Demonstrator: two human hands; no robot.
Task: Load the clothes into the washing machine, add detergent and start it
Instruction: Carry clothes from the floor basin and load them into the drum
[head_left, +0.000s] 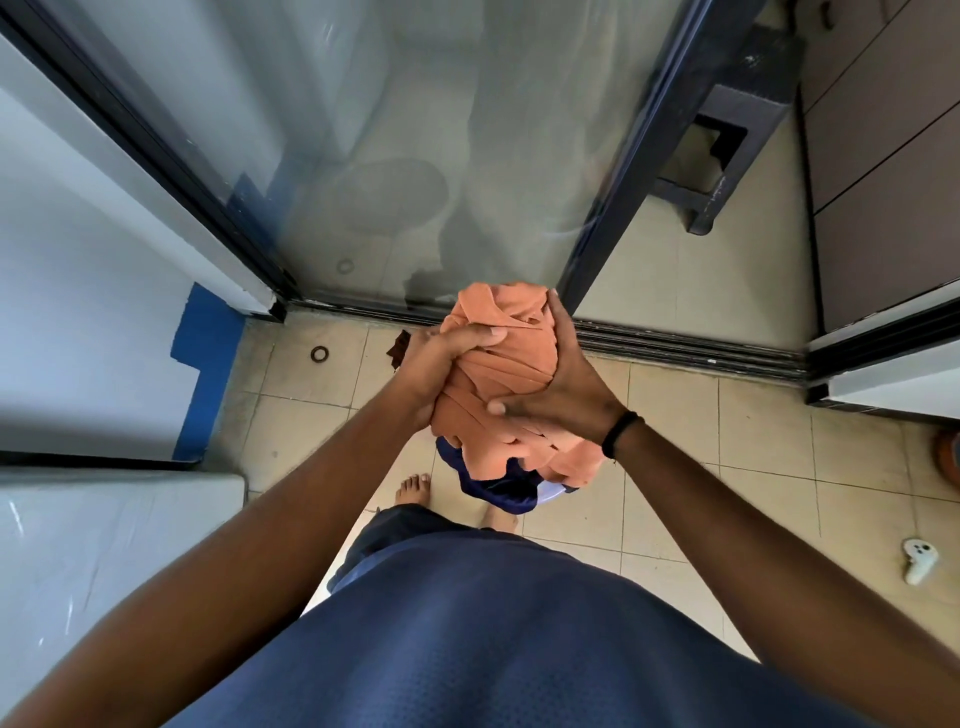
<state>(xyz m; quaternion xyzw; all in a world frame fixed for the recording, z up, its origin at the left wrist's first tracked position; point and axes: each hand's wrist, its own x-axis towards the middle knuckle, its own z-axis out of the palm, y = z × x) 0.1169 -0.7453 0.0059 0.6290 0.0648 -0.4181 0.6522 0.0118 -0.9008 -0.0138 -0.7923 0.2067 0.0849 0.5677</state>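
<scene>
I see both hands clamped around 1 bundle of clothes (498, 364), held up in front of my body above the tiled floor (675, 467). The left hand (441, 358) grasps the bundle from its left side, fingers curled over the top of the orange cloth and the thumb pressed into it. The right hand (561, 384) grasps it from the right, fingers laid up along the side and the thumb tucked across the lower front; a black band (621, 434) sits on that wrist. The orange cloth is bunched into a tight ball, and beneath it a dark blue garment (498, 491) hangs down with a bit of white at its lower edge. The bundle is held in the air just in front of the track of a glass sliding door (415, 156), and 2 bare feet show below it on the tiles. At my left edge is a white appliance top (104, 545), apart from the bundle; I cannot tell whether it is the washing machine. A small dark ring (320, 354) lies on the floor near the door track, and a white handheld controller (919, 561) lies on the tiles at the right. A dark plastic stool (727, 156) stands beyond the door frame.
</scene>
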